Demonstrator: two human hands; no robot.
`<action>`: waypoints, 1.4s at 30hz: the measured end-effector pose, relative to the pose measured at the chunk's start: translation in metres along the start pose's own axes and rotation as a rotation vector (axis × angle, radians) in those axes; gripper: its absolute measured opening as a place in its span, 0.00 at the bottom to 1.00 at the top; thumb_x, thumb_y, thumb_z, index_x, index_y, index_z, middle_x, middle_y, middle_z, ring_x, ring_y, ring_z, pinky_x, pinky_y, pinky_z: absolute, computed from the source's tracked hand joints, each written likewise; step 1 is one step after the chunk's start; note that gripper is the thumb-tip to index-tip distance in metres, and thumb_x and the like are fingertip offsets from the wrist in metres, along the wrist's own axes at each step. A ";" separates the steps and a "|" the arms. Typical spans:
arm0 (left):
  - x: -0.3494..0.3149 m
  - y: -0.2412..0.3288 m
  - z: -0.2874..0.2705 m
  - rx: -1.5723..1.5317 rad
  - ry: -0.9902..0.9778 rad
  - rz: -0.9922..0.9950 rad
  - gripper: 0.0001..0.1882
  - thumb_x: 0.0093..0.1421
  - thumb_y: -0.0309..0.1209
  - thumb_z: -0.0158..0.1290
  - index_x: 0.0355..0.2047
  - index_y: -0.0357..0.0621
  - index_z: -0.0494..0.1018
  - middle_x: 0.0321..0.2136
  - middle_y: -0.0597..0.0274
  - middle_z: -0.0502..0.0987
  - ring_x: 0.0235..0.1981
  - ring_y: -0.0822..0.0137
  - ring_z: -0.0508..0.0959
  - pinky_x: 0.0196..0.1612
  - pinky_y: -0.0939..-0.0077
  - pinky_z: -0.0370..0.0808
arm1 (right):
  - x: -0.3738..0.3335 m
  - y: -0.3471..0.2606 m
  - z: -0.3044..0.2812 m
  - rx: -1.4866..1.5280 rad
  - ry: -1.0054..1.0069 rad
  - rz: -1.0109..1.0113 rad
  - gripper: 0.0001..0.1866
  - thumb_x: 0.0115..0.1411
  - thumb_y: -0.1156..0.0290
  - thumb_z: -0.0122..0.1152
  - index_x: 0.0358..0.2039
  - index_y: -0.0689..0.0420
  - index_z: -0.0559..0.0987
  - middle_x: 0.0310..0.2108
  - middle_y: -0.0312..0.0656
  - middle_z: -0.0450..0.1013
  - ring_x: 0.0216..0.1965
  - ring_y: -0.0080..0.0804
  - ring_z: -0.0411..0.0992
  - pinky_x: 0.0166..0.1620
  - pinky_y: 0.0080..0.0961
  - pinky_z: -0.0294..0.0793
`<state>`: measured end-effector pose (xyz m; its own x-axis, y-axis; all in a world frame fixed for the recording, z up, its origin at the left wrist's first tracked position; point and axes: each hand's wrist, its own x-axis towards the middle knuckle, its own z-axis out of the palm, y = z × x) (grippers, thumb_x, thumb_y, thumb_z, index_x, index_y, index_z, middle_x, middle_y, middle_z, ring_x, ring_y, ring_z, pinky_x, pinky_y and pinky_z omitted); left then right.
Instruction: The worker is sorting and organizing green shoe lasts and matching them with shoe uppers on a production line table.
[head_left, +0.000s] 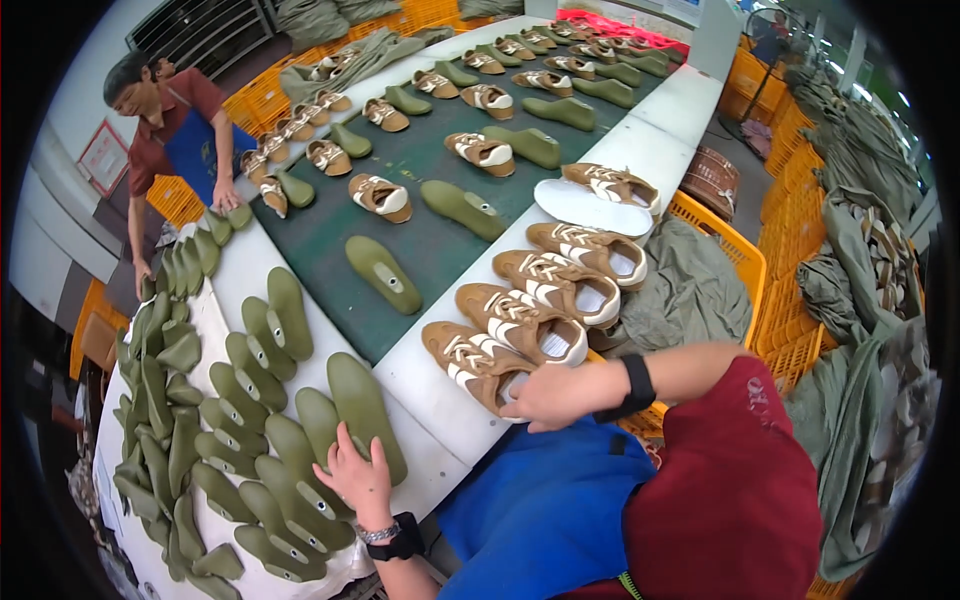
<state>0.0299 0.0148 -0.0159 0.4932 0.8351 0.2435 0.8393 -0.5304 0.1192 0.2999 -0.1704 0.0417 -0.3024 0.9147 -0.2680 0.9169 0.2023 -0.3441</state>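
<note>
- The left grip stands wide, its fingers spread over the lower end of a large green shoe last at the near edge of the tabletop.
- A second green last lies just beside it, toward the tabletop's left edge.
- The right grip reaches the heel opening of the nearest brown-and-white sneaker; how firmly it closes there cannot be told.
- That sneaker ends a row along the tabletop's right edge; farther along, a fifth sneaker overlaps a white oval sheet.
- Toward the left edge lies a heap of green lasts.
- Between the white borders, a green belt carries more sneakers and lasts.
- At the far left corner, a co-worker reaches toward lasts.
- Beyond the right edge, grey-green cloth fills an orange crate.
</note>
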 end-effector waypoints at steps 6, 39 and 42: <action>0.018 -0.031 -0.007 -0.225 0.036 0.085 0.23 0.59 0.38 0.50 0.52 0.37 0.66 0.53 0.46 0.64 0.57 0.45 0.60 0.59 0.54 0.57 | -0.004 -0.007 0.031 0.093 0.310 0.259 0.11 0.53 0.61 0.57 0.29 0.56 0.76 0.26 0.48 0.74 0.29 0.46 0.75 0.31 0.41 0.74; 0.011 -0.027 -0.004 -0.284 0.176 -0.136 0.19 0.49 0.31 0.59 0.41 0.35 0.70 0.46 0.50 0.71 0.50 0.49 0.68 0.50 0.59 0.69 | 0.343 0.132 -0.081 0.011 0.306 0.433 0.13 0.52 0.70 0.55 0.38 0.62 0.79 0.43 0.58 0.72 0.44 0.49 0.73 0.47 0.35 0.72; 0.010 -0.024 -0.006 -0.280 0.179 -0.139 0.18 0.49 0.30 0.59 0.40 0.35 0.71 0.45 0.51 0.71 0.50 0.50 0.68 0.50 0.60 0.69 | 0.353 0.150 -0.073 0.187 0.540 0.445 0.19 0.52 0.74 0.55 0.47 0.58 0.74 0.53 0.57 0.64 0.49 0.50 0.69 0.51 0.36 0.69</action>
<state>0.0130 0.0346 -0.0104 0.3098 0.8767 0.3680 0.7882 -0.4533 0.4162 0.3502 0.2089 -0.0389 0.3044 0.9514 0.0466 0.8488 -0.2487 -0.4666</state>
